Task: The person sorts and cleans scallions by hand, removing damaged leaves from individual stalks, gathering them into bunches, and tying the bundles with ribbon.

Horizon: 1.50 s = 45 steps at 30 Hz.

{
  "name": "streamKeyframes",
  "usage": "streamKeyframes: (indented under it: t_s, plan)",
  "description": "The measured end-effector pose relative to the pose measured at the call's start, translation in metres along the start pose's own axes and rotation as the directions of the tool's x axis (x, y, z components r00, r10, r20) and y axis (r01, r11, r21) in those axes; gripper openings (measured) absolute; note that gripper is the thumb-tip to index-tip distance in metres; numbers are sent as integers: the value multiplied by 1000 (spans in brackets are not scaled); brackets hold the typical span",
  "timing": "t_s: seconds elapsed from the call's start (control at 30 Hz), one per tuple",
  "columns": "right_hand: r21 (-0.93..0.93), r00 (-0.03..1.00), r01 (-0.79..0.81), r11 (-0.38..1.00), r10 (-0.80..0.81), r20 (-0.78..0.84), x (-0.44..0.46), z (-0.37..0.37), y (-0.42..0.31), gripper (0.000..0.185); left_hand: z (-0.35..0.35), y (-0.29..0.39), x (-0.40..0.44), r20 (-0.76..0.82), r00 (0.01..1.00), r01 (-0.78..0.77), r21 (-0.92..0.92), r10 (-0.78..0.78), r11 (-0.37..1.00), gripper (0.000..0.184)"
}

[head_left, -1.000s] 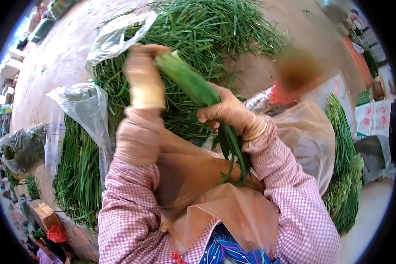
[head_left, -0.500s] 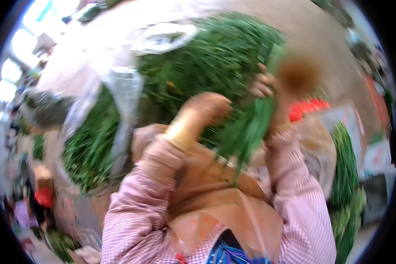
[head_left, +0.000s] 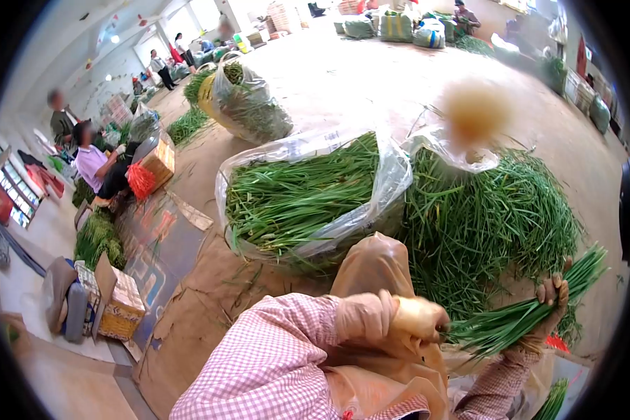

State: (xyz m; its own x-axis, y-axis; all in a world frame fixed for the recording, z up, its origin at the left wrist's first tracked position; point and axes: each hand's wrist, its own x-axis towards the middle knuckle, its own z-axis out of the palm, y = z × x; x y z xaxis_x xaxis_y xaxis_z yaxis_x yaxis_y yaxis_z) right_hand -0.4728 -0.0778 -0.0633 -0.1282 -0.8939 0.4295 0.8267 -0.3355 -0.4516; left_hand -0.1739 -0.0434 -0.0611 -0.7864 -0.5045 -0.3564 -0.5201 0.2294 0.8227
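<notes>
bunch (head_left: pixel 500 329): slants at my right, near the heap (head_left: pixel 490 224)
right hand (head_left: pixel 554 301): wrapped round the bunch, probably keeping its stalks together
left hand (head_left: pixel 430 318): curled at one end; whether pinching stalks, i cannot tell
open bag (head_left: pixel 397 175): beside the heap, likely for easy reach

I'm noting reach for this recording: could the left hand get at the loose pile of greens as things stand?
Probably yes: the loose pile of greens lies just beyond the left hand, with nothing visible between them. Whether it also holds the green bundle in the right hand is unclear.
</notes>
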Motion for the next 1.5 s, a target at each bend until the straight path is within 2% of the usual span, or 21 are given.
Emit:
streamKeyframes:
  t_s: [0.07, 0.13, 0.2, 0.23, 0.27, 0.3, 0.37, 0.53, 0.6, 0.63, 0.7, 0.83, 0.93, 1.0, 1.03, 1.13, 1.3, 1.33, 1.4, 1.43, 1.5]
  plan:
    - [-162, 999, 1, 987, -9, -49, -6, 25, 4, 56, -32, 1, -10, -125, 991, -46, -8, 44, 999, 43]
    - [-345, 985, -166, 924, 172, -14, -17, 53, 19, 58, -58, -12, 0, -257, 959, -160, -135, 121, 978, 76]
    - [-409, 936, -352, 842, 320, -146, -35, 92, 49, 60, -63, -15, 20, -374, 887, -452, -572, 272, 685, 91]
    - [-410, 901, -430, 804, 406, -150, -43, 104, 64, 58, -63, -7, 24, -397, 851, -522, -706, 343, 478, 89]
    - [-362, 756, -644, 674, 635, -161, -53, 108, 69, 60, -62, 1, 26, -431, 807, -549, -800, 404, 243, 87]
    - [-285, 608, -791, 542, 748, -267, -64, 117, 76, 57, -57, 8, 25, -435, 803, -554, -796, 408, 242, 87]
    - [-25, 493, -869, 494, 862, -119, -80, 99, 97, 55, -43, 18, 23, -550, 769, -576, -817, 324, -19, 72]
    - [-32, 404, -915, 403, 911, -81, -85, 79, 96, 57, -36, 15, 17, -578, 808, -582, -813, 117, 2, 44]
    - [-158, 479, -876, 455, 859, -183, -82, 107, 96, 60, -35, 11, 21, -567, 812, -565, -823, 136, -59, 43]
    - [-160, 480, -876, 456, 858, -183, -82, 112, 99, 60, -35, 12, 23, -568, 811, -566, -823, 138, -59, 43]
    - [-164, 652, -758, 631, 742, -159, -85, 119, 104, 61, -34, 13, 26, -585, 801, -584, -810, 126, -50, 37]
    - [-158, 721, -690, 706, 653, -232, -92, 127, 99, 55, -29, 12, 40, -605, 787, -609, -793, 117, -4, 38]
    - [-100, 561, -827, 554, 796, -228, -93, 104, 93, 61, -25, 21, 40, -659, 741, -669, -741, 127, 56, 45]
    - [-94, 504, -863, 496, 839, -203, -99, 78, 91, 62, -29, 28, 39, -817, 576, -810, -570, 6, 135, 55]
    - [-93, 503, -864, 495, 839, -205, -100, 79, 91, 62, -33, 25, 39, -816, 578, -809, -572, 4, 135, 55]
    - [-62, 516, -855, 515, 832, -204, -97, 97, 91, 65, -46, 14, 38, -770, 600, -762, -465, 219, 451, 40]
    - [20, 530, -841, 541, 831, -169, -98, 103, 93, 72, -44, 15, 40, -744, 648, -677, -466, 161, 569, 10]
    - [22, 528, -842, 540, 831, -176, -99, 101, 93, 72, -45, 15, 38, -741, 652, -675, -473, 158, 566, 10]
    - [-38, 548, -836, 548, 826, -132, -99, 96, 94, 74, -48, 14, 34, -705, 687, -532, -324, 175, 782, 10]
    - [-27, 503, -864, 503, 857, -110, -97, 92, 96, 69, -45, 18, 34, -752, 625, -620, -317, 208, 717, 13]
    - [32, 477, -875, 483, 872, -114, -98, 90, 90, 56, -41, 32, 26, -663, 748, -453, -485, 23, 748, 17]
